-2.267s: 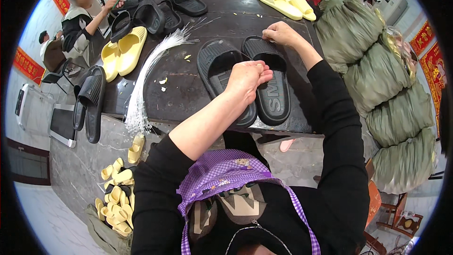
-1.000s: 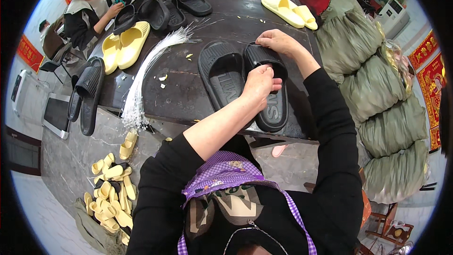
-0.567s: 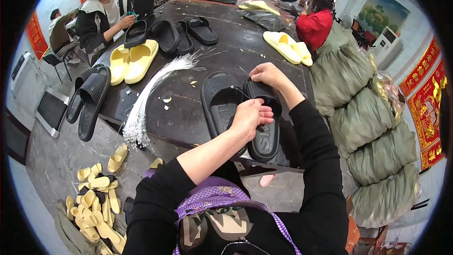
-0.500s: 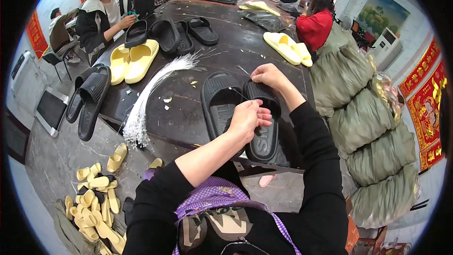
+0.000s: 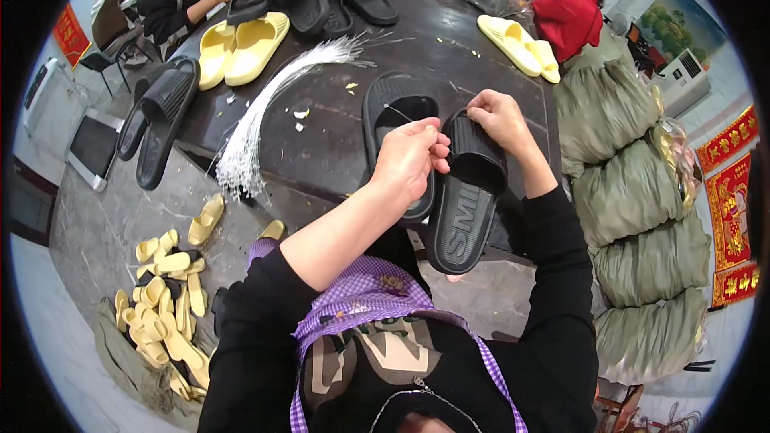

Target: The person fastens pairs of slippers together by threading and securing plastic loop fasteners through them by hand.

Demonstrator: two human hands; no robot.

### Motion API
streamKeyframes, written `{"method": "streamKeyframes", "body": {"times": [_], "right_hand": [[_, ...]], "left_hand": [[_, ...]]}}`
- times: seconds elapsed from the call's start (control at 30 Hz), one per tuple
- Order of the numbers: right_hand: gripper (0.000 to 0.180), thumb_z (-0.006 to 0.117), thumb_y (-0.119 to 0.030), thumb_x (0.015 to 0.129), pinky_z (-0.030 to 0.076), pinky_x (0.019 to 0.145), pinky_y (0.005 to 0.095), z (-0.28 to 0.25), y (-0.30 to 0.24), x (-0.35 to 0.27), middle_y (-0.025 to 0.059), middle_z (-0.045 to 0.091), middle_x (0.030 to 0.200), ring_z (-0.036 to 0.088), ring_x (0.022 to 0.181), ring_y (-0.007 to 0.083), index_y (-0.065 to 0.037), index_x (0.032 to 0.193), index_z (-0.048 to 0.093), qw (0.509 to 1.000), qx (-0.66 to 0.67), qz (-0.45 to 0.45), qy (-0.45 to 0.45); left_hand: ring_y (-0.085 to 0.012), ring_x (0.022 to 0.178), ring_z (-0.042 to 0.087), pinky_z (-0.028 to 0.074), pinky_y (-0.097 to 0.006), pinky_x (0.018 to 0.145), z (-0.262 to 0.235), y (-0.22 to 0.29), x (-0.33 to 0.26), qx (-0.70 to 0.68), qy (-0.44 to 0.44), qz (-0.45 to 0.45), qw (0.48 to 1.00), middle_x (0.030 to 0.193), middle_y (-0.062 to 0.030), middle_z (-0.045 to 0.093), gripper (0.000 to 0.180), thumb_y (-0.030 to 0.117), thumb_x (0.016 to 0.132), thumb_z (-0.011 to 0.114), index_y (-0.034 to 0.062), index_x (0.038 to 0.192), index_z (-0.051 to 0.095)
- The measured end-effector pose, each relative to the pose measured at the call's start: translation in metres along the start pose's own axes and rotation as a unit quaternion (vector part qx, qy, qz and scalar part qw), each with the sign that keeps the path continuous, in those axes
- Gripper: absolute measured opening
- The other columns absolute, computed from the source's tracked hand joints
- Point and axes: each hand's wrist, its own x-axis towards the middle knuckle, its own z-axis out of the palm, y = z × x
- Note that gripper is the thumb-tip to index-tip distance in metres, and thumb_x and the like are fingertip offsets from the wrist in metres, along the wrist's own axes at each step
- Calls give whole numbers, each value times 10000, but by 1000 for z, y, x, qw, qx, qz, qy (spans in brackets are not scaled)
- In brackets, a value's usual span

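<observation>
pinching at the strap of a black slide sandal, the right hand grips its far edge while the left hand closes thumb and fingers on something thin at the near edge; what it is cannot be told. the sandal lies on the dark table, heel over the near rim, just beside its black mate. a bundle of white strands lies to the left, yellow sandals beyond.
</observation>
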Motion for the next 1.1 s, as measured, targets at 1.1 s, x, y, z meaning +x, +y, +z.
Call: {"method": "streamKeyframes", "body": {"times": [1.1], "right_hand": [[61, 563, -78, 805, 421, 581, 224, 48, -12, 98, 9, 624, 809, 507, 638, 70, -29, 831, 590, 954, 226, -56, -187]], "left_hand": [[-156, 421, 419, 298, -285, 339, -14, 33, 76, 184, 164, -85, 965, 596, -111, 508, 141, -43, 787, 407, -14, 689, 505]]}}
